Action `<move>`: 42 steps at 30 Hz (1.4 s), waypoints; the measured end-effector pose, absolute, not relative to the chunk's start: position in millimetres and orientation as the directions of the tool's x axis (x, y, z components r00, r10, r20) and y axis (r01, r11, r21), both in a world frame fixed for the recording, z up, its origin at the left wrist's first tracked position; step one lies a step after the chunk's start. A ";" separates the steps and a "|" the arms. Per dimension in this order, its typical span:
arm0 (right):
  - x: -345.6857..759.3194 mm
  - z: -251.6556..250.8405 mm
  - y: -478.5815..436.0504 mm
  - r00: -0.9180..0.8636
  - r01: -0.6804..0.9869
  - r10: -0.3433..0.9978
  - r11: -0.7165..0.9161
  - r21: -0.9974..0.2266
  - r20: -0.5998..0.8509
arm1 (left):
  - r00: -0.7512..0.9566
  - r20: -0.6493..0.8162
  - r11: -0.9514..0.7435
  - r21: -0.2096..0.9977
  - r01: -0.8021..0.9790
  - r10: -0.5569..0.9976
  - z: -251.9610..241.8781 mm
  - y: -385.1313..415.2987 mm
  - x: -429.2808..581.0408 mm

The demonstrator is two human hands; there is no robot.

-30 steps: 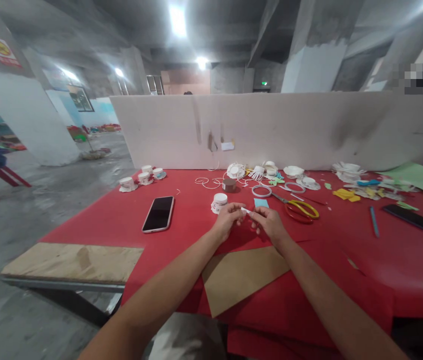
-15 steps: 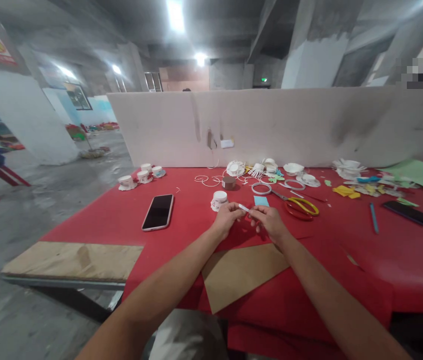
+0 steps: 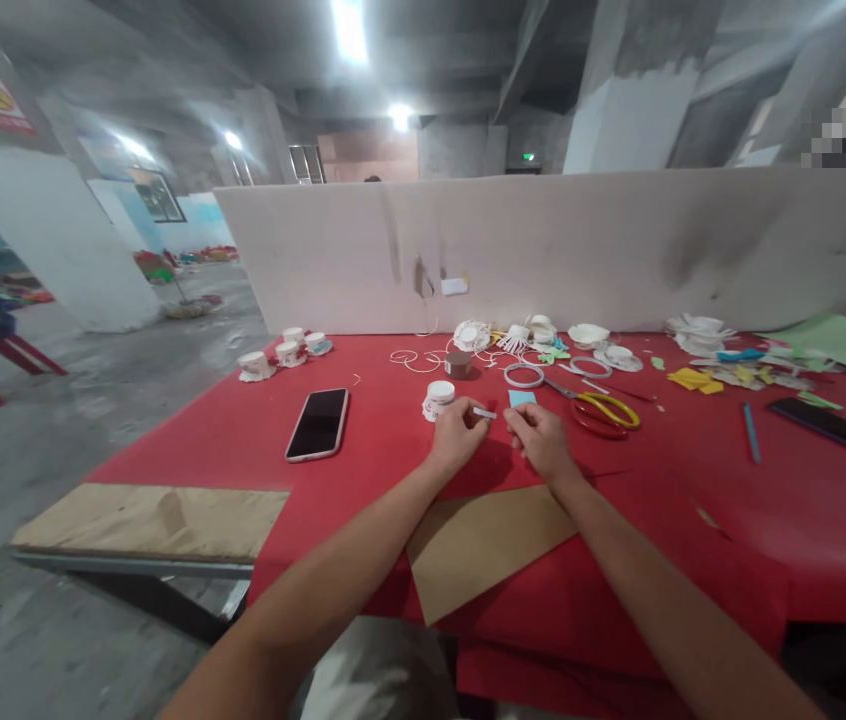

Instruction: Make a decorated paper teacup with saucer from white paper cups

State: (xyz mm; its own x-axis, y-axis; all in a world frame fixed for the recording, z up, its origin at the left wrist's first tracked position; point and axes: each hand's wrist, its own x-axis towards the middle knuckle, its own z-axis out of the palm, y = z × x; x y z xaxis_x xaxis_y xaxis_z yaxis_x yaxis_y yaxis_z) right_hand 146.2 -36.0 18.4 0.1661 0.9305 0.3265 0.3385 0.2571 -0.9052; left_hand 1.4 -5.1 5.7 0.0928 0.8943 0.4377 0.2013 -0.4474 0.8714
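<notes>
My left hand (image 3: pixel 457 437) pinches a small white paper strip (image 3: pixel 484 412) between thumb and fingertips, just above the red table cover (image 3: pixel 363 450). My right hand (image 3: pixel 543 441) sits a little to the right of the strip, fingers curled, apart from it; whether it holds anything is hidden. A small white paper cup (image 3: pixel 438 398) stands upside down just beyond my left hand. A light blue paper scrap (image 3: pixel 521 398) lies just beyond my right hand. Yellow-and-red-handled scissors (image 3: pixel 603 411) rest to the right.
A phone (image 3: pixel 317 423) lies face up at left. White rings (image 3: pixel 523 376), cut paper cups (image 3: pixel 472 338), coloured scraps and a blue pen (image 3: pixel 750 431) litter the back and right. A white board (image 3: pixel 580 250) walls the table's far edge. Brown cardboard (image 3: pixel 483 545) lies near me.
My hands have drawn slightly apart. The white strip now stays with my left hand, and my right hand has let go of it.
</notes>
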 end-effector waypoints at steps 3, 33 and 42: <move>144.2 15.6 -32.2 0.099 0.181 0.980 0.151 -0.972 0.171 | 0.109 0.545 -0.544 0.758 0.359 0.832 5.4 -9.3 0.9; 141.2 14.7 -30.9 -0.047 -0.081 0.998 -0.038 -0.996 -0.034 | 0.435 0.720 -0.731 0.145 0.667 0.540 1.3 -8.8 -0.9; 141.6 12.5 -29.8 -0.014 -0.067 0.999 -0.040 -0.997 -0.039 | 0.430 0.701 -0.752 0.233 0.617 0.570 2.1 -9.8 -2.4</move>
